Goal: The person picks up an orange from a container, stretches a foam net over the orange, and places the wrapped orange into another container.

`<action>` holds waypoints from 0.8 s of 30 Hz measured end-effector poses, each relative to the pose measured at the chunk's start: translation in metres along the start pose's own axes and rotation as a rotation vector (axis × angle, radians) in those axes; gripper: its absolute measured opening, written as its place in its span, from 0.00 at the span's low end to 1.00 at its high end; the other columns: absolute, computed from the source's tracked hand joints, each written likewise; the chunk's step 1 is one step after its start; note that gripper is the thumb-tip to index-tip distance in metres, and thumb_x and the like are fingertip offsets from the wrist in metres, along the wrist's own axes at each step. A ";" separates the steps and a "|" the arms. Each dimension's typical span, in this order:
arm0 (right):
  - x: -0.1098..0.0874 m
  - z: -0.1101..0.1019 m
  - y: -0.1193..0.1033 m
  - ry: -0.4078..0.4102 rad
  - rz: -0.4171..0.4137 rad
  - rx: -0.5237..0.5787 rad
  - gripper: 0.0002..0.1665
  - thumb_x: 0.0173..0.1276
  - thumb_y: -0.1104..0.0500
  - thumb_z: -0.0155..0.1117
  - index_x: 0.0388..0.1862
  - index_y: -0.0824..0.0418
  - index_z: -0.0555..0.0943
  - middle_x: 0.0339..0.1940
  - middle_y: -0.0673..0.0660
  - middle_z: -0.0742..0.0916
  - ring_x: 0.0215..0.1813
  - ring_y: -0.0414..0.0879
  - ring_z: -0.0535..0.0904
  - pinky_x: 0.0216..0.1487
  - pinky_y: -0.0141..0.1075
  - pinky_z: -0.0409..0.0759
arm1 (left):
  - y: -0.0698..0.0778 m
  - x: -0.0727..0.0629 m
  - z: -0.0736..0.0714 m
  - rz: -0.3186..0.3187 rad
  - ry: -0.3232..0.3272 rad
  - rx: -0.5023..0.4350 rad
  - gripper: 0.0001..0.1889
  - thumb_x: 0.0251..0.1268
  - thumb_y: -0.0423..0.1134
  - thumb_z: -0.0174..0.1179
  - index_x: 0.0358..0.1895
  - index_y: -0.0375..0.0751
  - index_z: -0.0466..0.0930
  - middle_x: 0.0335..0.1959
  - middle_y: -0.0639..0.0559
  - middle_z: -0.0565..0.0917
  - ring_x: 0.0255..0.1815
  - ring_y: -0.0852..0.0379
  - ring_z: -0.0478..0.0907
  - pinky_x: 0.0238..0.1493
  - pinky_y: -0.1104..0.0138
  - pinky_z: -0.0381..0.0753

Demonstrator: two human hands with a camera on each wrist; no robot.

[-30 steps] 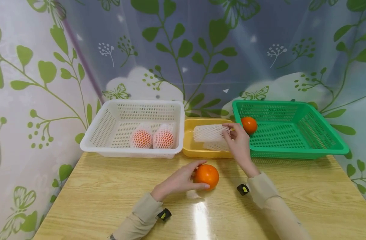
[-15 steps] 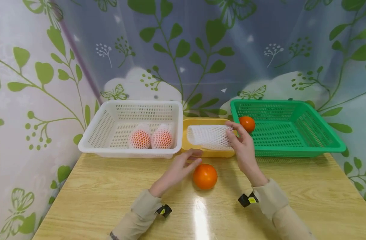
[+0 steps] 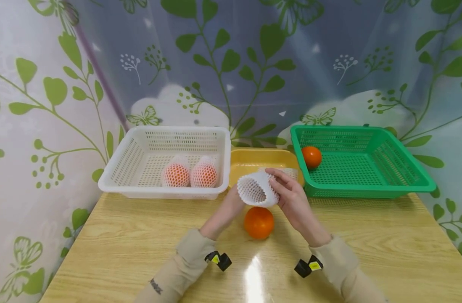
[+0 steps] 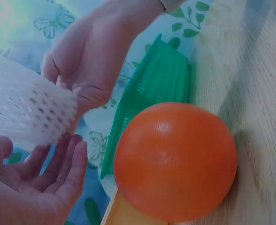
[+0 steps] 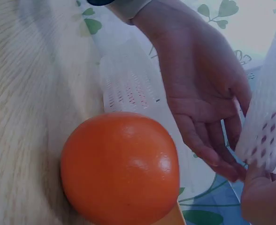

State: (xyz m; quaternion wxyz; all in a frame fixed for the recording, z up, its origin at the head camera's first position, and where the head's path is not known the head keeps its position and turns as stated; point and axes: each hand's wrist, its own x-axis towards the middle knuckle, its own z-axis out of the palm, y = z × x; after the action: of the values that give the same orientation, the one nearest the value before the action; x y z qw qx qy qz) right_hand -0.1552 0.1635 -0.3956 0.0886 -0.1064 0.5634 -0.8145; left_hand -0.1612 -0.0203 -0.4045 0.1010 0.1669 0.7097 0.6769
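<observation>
A white foam fruit net (image 3: 269,194) hangs above the table, its wide mouth turned left and toward me. The fingers of my right hand (image 3: 293,206) pinch its right end. My left hand (image 3: 230,210) is at the mouth end, partly hidden behind the net in the head view. In the right wrist view the left hand's fingers (image 5: 207,152) extend loosely toward the net's rim; contact is unclear. Just below the net, a smooth round orange fruit (image 3: 259,224) rests on the wooden table, untouched by either hand.
A white basket (image 3: 166,195) at left holds two netted fruits (image 3: 191,174). Between the baskets stands a yellow tray (image 3: 265,155) with more foam netting (image 3: 291,173) in it. One bare orange fruit (image 3: 312,157) lies in the green basket (image 3: 370,188) at right.
My left hand has let go of the orange fruit and moved up beside the net. The right hand has lifted the net from the yellow tray and brought it over the fruit.
</observation>
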 end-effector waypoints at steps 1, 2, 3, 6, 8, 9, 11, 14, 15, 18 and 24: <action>0.000 0.000 0.001 0.008 0.006 -0.012 0.15 0.82 0.63 0.49 0.60 0.53 0.77 0.51 0.49 0.84 0.50 0.40 0.81 0.46 0.29 0.82 | 0.000 0.001 0.001 -0.002 0.003 -0.037 0.20 0.83 0.37 0.42 0.66 0.28 0.71 0.63 0.33 0.76 0.66 0.43 0.73 0.68 0.51 0.73; 0.000 0.000 0.003 0.017 0.013 -0.026 0.15 0.82 0.63 0.49 0.61 0.53 0.76 0.52 0.49 0.84 0.50 0.41 0.82 0.46 0.29 0.82 | 0.001 0.002 0.002 -0.008 0.014 -0.075 0.20 0.84 0.38 0.41 0.64 0.27 0.73 0.60 0.33 0.78 0.62 0.46 0.76 0.65 0.54 0.76; -0.001 -0.001 0.004 0.022 0.019 -0.037 0.15 0.82 0.63 0.50 0.62 0.54 0.76 0.52 0.49 0.84 0.50 0.41 0.82 0.46 0.29 0.83 | 0.000 0.004 0.003 -0.011 0.027 -0.115 0.19 0.84 0.39 0.41 0.59 0.27 0.75 0.55 0.35 0.81 0.57 0.49 0.78 0.60 0.57 0.79; -0.002 -0.002 0.006 0.037 0.055 -0.069 0.19 0.81 0.65 0.49 0.67 0.59 0.72 0.54 0.47 0.83 0.49 0.41 0.81 0.46 0.29 0.82 | -0.001 0.007 0.003 -0.041 0.068 -0.252 0.17 0.84 0.42 0.44 0.47 0.31 0.76 0.42 0.44 0.82 0.45 0.57 0.80 0.51 0.63 0.82; -0.003 -0.003 0.008 0.037 0.084 -0.077 0.20 0.81 0.66 0.48 0.68 0.58 0.72 0.53 0.47 0.83 0.48 0.41 0.80 0.46 0.29 0.81 | -0.001 0.008 0.003 -0.070 0.089 -0.324 0.14 0.83 0.44 0.47 0.44 0.36 0.76 0.39 0.50 0.82 0.42 0.60 0.80 0.48 0.66 0.81; -0.003 -0.004 0.009 0.031 0.096 -0.081 0.20 0.81 0.65 0.48 0.68 0.57 0.73 0.54 0.46 0.83 0.49 0.40 0.79 0.47 0.29 0.81 | -0.002 0.008 0.002 -0.083 0.092 -0.352 0.13 0.83 0.44 0.48 0.43 0.38 0.76 0.39 0.52 0.81 0.42 0.60 0.80 0.48 0.66 0.80; -0.005 -0.005 0.011 0.018 0.124 -0.093 0.19 0.82 0.64 0.46 0.65 0.52 0.75 0.53 0.46 0.83 0.50 0.40 0.78 0.48 0.29 0.80 | -0.001 0.007 0.002 -0.103 0.092 -0.380 0.12 0.82 0.45 0.49 0.43 0.40 0.76 0.41 0.52 0.80 0.41 0.60 0.79 0.46 0.67 0.79; -0.009 -0.007 0.013 0.003 0.156 -0.073 0.14 0.83 0.61 0.46 0.57 0.50 0.77 0.48 0.45 0.84 0.48 0.38 0.78 0.47 0.28 0.79 | -0.001 0.007 0.003 -0.119 0.081 -0.389 0.10 0.82 0.44 0.49 0.42 0.43 0.75 0.42 0.54 0.78 0.40 0.60 0.77 0.42 0.69 0.78; -0.009 -0.006 0.014 0.007 0.168 -0.060 0.13 0.83 0.60 0.45 0.55 0.50 0.78 0.47 0.45 0.84 0.47 0.37 0.78 0.46 0.28 0.79 | -0.001 0.007 0.004 -0.123 0.077 -0.390 0.09 0.82 0.43 0.48 0.42 0.44 0.74 0.41 0.54 0.78 0.39 0.61 0.76 0.41 0.70 0.78; -0.011 -0.006 0.014 0.005 0.206 -0.022 0.12 0.84 0.57 0.45 0.52 0.53 0.77 0.42 0.46 0.84 0.42 0.36 0.78 0.42 0.27 0.78 | -0.002 0.006 0.006 -0.136 0.063 -0.391 0.09 0.83 0.41 0.47 0.42 0.44 0.74 0.38 0.55 0.78 0.37 0.62 0.76 0.39 0.71 0.77; -0.016 -0.006 0.013 0.011 0.266 0.015 0.14 0.85 0.56 0.43 0.47 0.48 0.79 0.40 0.45 0.84 0.42 0.36 0.78 0.41 0.30 0.79 | -0.005 0.003 0.007 -0.153 0.027 -0.370 0.10 0.84 0.38 0.44 0.49 0.38 0.75 0.42 0.54 0.78 0.38 0.62 0.74 0.36 0.72 0.75</action>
State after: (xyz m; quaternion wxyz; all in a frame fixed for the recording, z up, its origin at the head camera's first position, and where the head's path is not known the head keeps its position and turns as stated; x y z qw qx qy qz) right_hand -0.1412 0.1690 -0.4113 0.1936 -0.0255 0.5671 -0.8002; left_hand -0.1617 -0.0125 -0.4093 0.1715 0.0820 0.5852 0.7883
